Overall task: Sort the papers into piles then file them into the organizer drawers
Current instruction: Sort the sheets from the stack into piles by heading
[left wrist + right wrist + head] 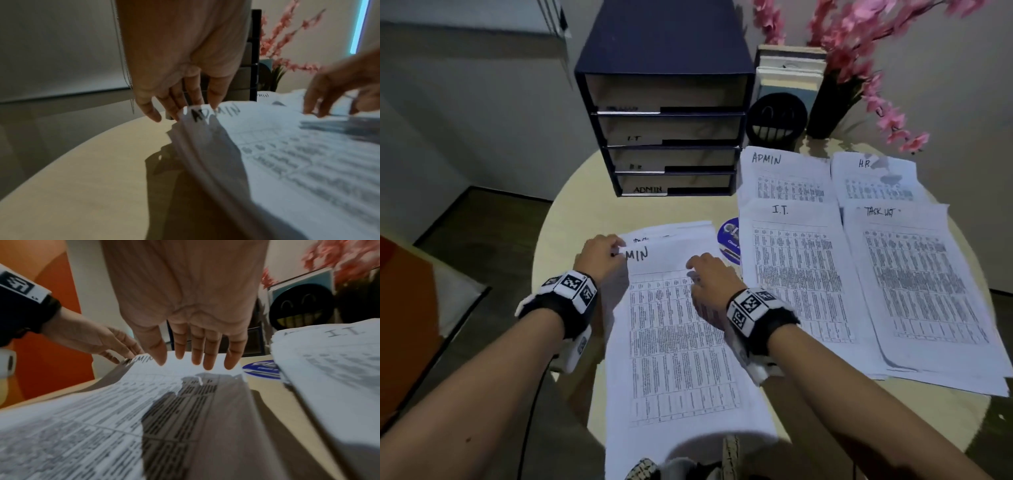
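Sorting stage, viewed over a round table: the unsorted stack lies at the near middle of the table, long axis running from the near edge toward the organizer at the far edge, and its top sheet is headed ADMIN. Left hand pinches the far left corner of that sheet, thumb and fingertips closed on the paper and the corner raised off the stack, as the left wrist view shows. Right hand is spread above the sheet's upper right part, fingers straight and slightly apart; whether they press the paper cannot be told. Four sorted piles lie along the right side of the table: ADMIN pile and H.R. pile farther off, I.T. pile and TASK LIST pile nearer. Judged from the heading, the sheet belongs on the ADMIN pile, which lies ahead and to the right of both hands, beyond the I.T. pile; the right hand is the nearer one, though the left has the grip. Organizer drawers show labels, filing not yet begun
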Motion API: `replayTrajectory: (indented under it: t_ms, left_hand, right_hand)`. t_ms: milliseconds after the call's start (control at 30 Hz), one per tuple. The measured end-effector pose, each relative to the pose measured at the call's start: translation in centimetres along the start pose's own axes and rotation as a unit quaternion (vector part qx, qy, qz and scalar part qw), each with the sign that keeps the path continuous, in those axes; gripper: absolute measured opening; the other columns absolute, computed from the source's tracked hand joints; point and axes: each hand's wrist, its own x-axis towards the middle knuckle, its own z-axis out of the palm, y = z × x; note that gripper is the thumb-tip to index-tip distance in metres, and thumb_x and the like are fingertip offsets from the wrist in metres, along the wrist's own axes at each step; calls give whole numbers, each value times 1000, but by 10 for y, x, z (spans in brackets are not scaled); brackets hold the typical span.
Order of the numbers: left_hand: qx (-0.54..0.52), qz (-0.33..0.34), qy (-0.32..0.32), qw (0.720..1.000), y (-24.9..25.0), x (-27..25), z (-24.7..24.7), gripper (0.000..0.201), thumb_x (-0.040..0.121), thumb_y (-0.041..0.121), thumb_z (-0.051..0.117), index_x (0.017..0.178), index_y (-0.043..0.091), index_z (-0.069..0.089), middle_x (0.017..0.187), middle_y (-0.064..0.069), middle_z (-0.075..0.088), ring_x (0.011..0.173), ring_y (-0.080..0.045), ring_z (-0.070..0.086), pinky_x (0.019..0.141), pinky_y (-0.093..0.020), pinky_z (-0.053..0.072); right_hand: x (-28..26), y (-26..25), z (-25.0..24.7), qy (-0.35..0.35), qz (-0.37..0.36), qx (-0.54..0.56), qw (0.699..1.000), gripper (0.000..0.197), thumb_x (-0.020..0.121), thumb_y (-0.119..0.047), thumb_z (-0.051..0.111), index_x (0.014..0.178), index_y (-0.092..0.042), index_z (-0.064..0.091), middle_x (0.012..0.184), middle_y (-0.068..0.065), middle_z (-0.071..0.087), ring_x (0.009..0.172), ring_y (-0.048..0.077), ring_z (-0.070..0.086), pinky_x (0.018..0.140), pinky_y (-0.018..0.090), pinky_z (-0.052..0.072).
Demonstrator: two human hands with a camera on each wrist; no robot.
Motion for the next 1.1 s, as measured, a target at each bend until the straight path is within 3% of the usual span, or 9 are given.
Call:
replayTrajectory:
  t_ms: [333,467,567,667,733,800,900,1000,1100]
  left_hand:
    - [51,185,-47,980,-35,-33,10,48,82,36,39,118,15,64,137,-17,50,122,-32,51,102,-44,41]
    - [-27,111,-37,993,-41,-36,12,20,82,19,56,80,2,67,89,-13,68,95,-29,60,80,-17,44]
    - [-127,31,-5,991,-47,-28,16,40,82,10,64,48,18,45,49,-3,45,60,-24,42,49,-10,30]
    - [-219,-27,4,975,-47,-22,20,23,78,15,70,63,0,62,64,-13,59,62,-20,49,54,-22,37]
    - [-279,-57,-5,959,-46,-21,24,42,80,26,68,60,-7,53,58,-14,51,53,-18,45,51,-25,35]
    - [-331,-82,-4,940,-49,-16,30,52,84,46,58,54,5,43,52,-10,42,44,-17,39,49,-22,34]
    - [-418,-120,-28,900,-68,-3,43,53,68,73,57,73,21,49,79,-5,46,71,-18,45,79,-32,42]
    - [-437,-93,-25,894,-62,-8,36,43,83,52,57,61,20,40,55,-2,37,53,-15,32,64,-28,30]
    - [-464,-90,-99,876,-52,-15,32,40,83,55,53,72,16,52,70,-7,53,66,-22,50,76,-28,40]
  right_hand:
    - [26,-27,17,31,-26,-105,994,69,88,-6,49,146,-21,14,155,3,16,143,24,14,109,54,20]
    - [17,-20,21,35,-42,-130,990,78,88,-8,50,148,-28,3,158,1,2,145,27,4,112,57,15]
    - [10,-17,23,37,-59,-128,989,78,89,-10,49,148,-31,3,159,0,0,146,27,2,113,57,11]
    - [3,-17,23,54,-68,-123,989,72,91,-13,47,148,-30,6,159,-1,1,146,26,3,113,56,10]
    - [1,-17,25,62,-67,-116,989,67,93,-15,47,148,-27,10,159,-1,2,146,26,4,113,56,10]
    - [1,-15,27,81,-66,-95,990,55,93,-14,49,143,-22,29,158,2,12,146,25,10,112,58,11]
    - [-5,-13,26,128,-97,-95,982,34,69,-1,71,99,-12,60,137,11,51,133,31,41,99,71,28]
    - [-9,-13,29,147,-118,-109,976,38,49,2,80,77,-13,60,118,13,63,116,33,58,87,70,36]
    - [-8,-20,27,181,-107,-44,977,37,66,1,69,100,-12,60,138,15,47,128,30,46,103,65,26]
